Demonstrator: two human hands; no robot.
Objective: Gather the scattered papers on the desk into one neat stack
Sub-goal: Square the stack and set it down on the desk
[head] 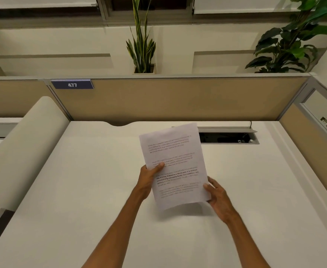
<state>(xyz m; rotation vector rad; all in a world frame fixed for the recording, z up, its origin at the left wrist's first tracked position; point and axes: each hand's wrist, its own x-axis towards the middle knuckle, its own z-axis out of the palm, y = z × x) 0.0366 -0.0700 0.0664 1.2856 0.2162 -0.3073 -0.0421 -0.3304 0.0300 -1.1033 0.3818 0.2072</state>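
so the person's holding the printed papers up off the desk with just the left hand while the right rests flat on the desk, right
Not quite. Both hands hold the papers: the left hand has its grip on the left edge, and the right hand has its grip on the lower right corner, not resting on the desk. The head view shows it. The papers are indeed held up off the desk.

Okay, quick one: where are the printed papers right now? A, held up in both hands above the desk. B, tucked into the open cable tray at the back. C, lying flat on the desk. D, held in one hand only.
A: the papers are gripped by the left hand and right hand, casting a shadow on the desk below.
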